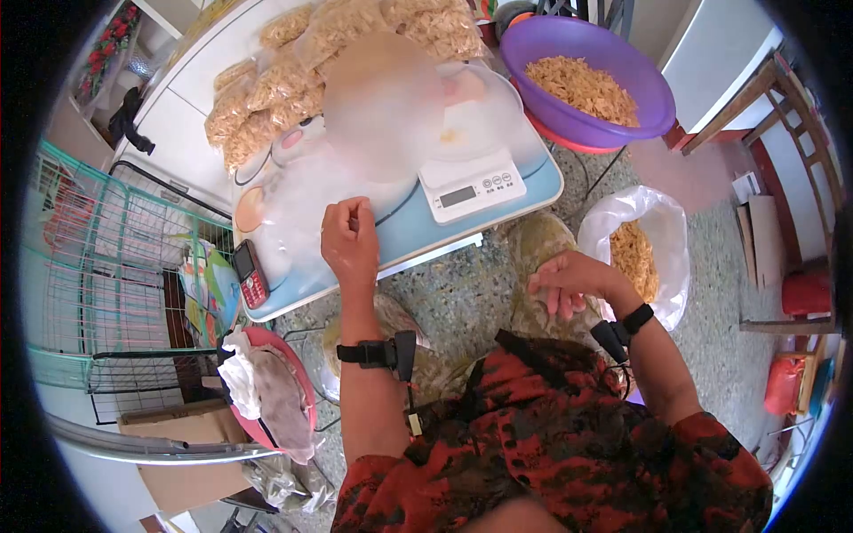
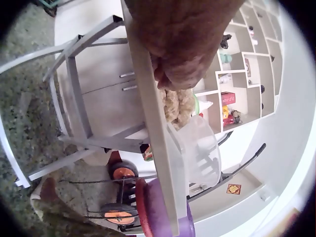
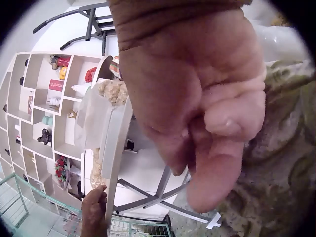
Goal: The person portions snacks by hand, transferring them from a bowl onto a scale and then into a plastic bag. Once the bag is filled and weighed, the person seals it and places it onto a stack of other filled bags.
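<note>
My left hand rests at the front edge of a light blue table, its fingers loosely curled and holding nothing. To its right on the table stands a white kitchen scale with a grey display. A translucent plastic tub sits over the scale; a blurred patch hides part of this area in the head view. My right hand, palm up in its own wrist view, hangs over my right knee with relaxed, bent fingers and nothing in them. Beside it is a white sack of yellowish dried flakes.
Clear bags of flakes are heaped at the table's back. A purple basin of flakes stands beyond the right corner. A red phone lies at the left edge, near a green wire cage and a pink basin holding cloths.
</note>
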Tool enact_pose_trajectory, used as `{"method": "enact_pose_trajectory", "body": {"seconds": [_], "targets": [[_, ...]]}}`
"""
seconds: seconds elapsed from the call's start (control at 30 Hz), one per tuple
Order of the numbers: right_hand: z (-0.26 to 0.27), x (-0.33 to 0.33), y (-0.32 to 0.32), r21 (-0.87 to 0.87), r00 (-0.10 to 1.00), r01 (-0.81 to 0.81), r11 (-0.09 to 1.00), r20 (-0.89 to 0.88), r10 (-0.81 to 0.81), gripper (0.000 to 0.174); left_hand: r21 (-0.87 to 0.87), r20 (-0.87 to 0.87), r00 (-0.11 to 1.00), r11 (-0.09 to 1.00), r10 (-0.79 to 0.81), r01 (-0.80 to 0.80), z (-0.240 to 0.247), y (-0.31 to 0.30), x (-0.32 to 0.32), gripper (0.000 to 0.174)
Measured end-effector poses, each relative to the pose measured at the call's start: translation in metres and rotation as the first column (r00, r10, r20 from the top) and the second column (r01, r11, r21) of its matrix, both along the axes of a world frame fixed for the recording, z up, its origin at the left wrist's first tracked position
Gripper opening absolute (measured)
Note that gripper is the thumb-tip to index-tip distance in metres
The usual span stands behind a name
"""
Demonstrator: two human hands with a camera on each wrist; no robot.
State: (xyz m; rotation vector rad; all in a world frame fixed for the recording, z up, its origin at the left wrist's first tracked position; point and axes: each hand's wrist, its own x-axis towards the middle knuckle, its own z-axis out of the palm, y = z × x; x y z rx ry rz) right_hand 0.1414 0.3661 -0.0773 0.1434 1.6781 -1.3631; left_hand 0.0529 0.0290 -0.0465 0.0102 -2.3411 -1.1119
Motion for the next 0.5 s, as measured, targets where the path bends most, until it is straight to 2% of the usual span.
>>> {"method": "enact_pose_trajectory", "body": {"seconds": [0.13, 0.23, 0.37, 0.47, 0.5], "targets": [[-0.0013, 0.0045, 0.0034, -0.04, 0.999, 0.024, 0.999, -0.038, -0.025, 0.035, -0.001, -0.002, 1.0, 1.0, 0.008, -0.008, 0.003, 0.0021, 0.0003, 0.009], [0.0049, 0.0052, 0.0001, 0.027, 0.997, -0.012, 1.0, -0.079, 0.014, 0.034, -0.005, -0.003, 1.0, 1.0, 0.002, -0.002, -0.0005, 0.0011, -0.0009, 0.009], [-0.0049, 0.0026, 0.0032, 0.01, 0.996, -0.026, 1.0, -0.081, 0.027, 0.034, 0.015, -0.007, 1.0, 1.0, -0.015, 0.016, -0.0031, 0.0007, -0.0019, 0.009], [0.0011, 0.0017, 0.002, 0.006, 0.994, -0.039, 0.999, -0.099, 0.039, 0.034, -0.022, 0.035, 0.999, 1.0, 0.002, -0.001, -0.0019, 0.0012, -0.0009, 0.011], [0.0027, 0.002, 0.0019, 0.001, 0.995, -0.037, 0.999, -0.097, 0.037, 0.034, -0.094, 0.008, 1.0, 0.995, 0.021, -0.021, -0.0028, 0.0007, -0.0016, 0.014]]}}
